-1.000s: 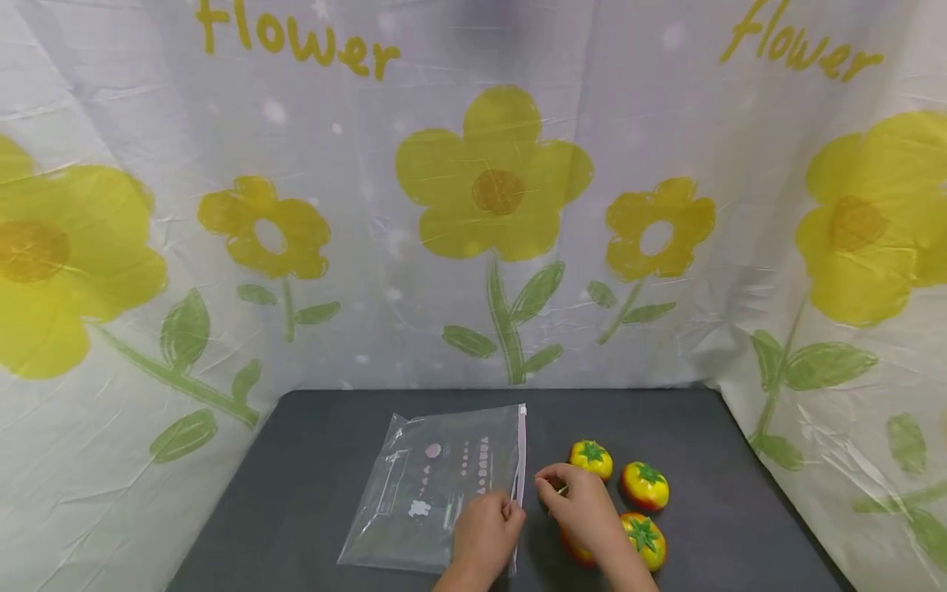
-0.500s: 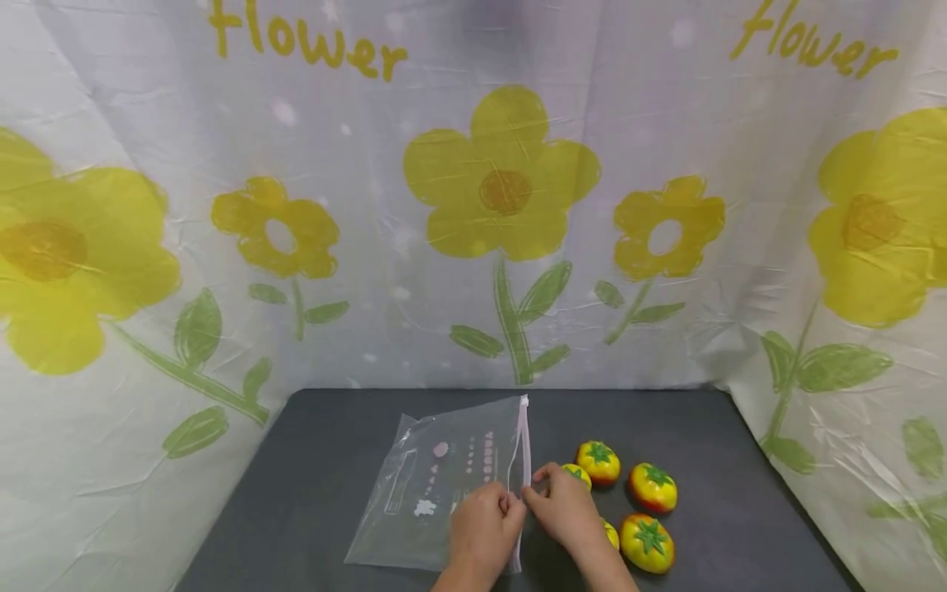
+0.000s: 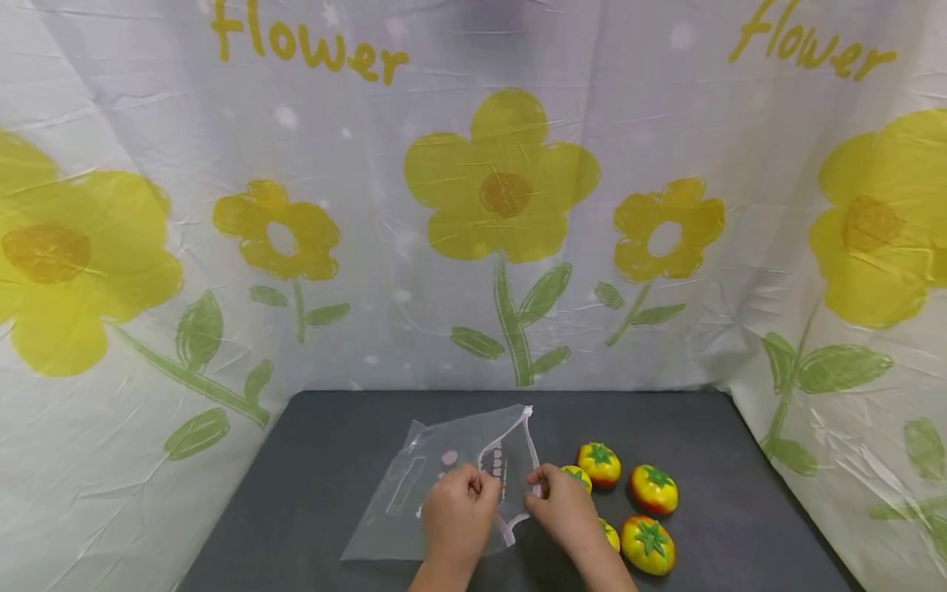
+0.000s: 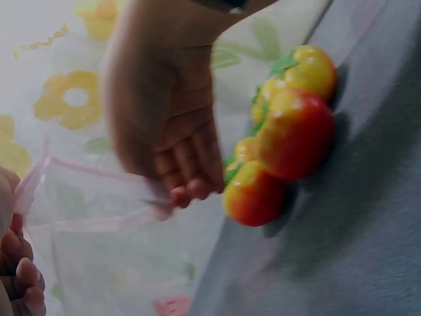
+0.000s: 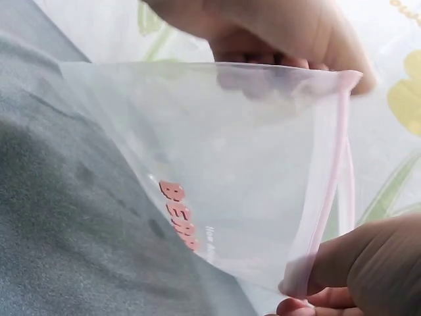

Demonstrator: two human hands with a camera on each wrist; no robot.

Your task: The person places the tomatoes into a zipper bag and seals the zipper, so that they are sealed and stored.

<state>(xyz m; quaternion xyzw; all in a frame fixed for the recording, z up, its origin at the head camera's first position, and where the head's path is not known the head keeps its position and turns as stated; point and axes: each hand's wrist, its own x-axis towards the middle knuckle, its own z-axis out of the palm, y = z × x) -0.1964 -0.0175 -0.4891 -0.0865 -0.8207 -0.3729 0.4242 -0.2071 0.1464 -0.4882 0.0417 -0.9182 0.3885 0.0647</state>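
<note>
A clear zip bag (image 3: 399, 501) with pink prints and a pale pink zip edge is on the dark table, its mouth spread apart on the right side. My left hand (image 3: 459, 518) pinches one side of the mouth between thumb and fingers. The opposite side is pinched by my right hand (image 3: 565, 510), close beside the toy tomatoes. In the right wrist view the bag's pink rim (image 5: 339, 164) stretches between the two hands, and red letters (image 5: 177, 214) show on the film. Only film and print are visible within the bag.
Several shiny yellow-and-red toy tomatoes (image 3: 647, 544) with green leaf tops lie right of the bag, some partly hidden behind my right hand. A dark grey table (image 3: 296, 477) ends at a white curtain (image 3: 370, 329) printed with yellow flowers.
My right hand has moved left from above the tomatoes to the bag's zip edge. My left hand has shifted left and up, and the mouth, nearly flat before, has parted into a wide gap.
</note>
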